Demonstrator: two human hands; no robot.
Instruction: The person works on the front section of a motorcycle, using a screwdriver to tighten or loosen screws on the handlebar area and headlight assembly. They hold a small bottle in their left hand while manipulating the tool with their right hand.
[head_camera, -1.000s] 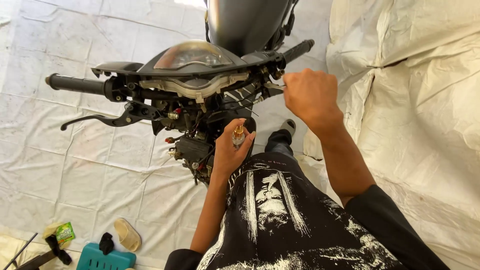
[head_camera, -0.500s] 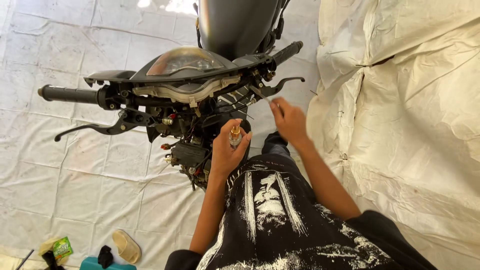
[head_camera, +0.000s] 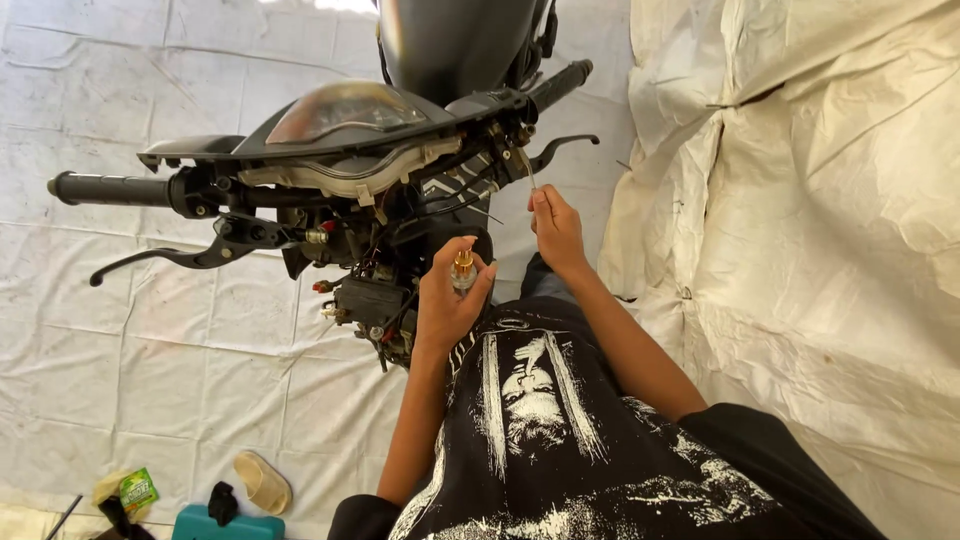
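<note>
I face a motorcycle with its front cowl off, wiring and parts exposed under the handlebar (head_camera: 120, 189). My left hand (head_camera: 445, 300) grips a small brass-coloured fitting (head_camera: 463, 268) close to the open steering area. My right hand (head_camera: 556, 228) pinches a thin cable (head_camera: 526, 170) that runs up to the right lever (head_camera: 560, 150). The instrument panel (head_camera: 345, 112) sits on top, tilted to the left.
The bike stands on white tarpaulin (head_camera: 130, 370); more white sheeting (head_camera: 820, 230) hangs at the right. At the lower left lie a teal tool box (head_camera: 230, 525), a beige sandal (head_camera: 262, 482), a small green packet (head_camera: 136, 490) and dark tools.
My right hand has come down from the right grip and now pinches the thin cable below the lever. My left hand has stayed near the steering area with the fitting.
</note>
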